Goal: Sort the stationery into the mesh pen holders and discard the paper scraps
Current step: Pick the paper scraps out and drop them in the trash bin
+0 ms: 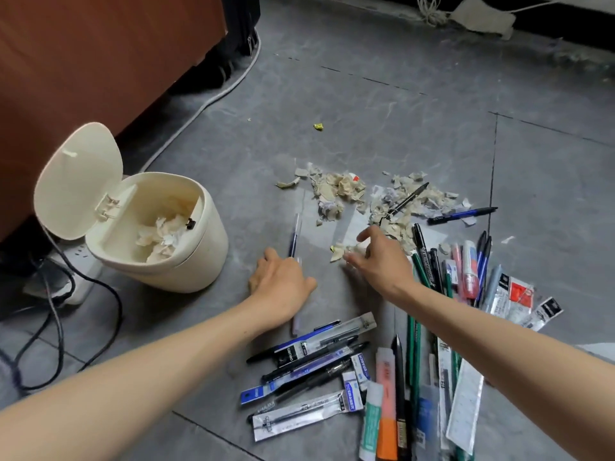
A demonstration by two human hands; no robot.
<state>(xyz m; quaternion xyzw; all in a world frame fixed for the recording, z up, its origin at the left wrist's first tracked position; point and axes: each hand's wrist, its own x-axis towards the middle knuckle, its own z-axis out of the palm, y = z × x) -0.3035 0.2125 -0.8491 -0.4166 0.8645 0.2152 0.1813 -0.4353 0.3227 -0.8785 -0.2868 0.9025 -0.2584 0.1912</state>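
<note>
cream plastic flip-lid bin (186, 271) already has some in it, but most torn beige paper scraps (336, 191) are piled on the grey tiled floor (366, 111), with the right hand (379, 261) grip pinching a few at the near edge. left hand (283, 281) lies over a blue pen (294, 227), can't tell if its grip is closed. loose pens and erasers (316, 361) look unsorted and there's no mesh holders in view.

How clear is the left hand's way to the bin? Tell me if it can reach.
Probably yes. The left hand is low beside the bin, only bare tile lies between them, and the lid stands open.
</note>
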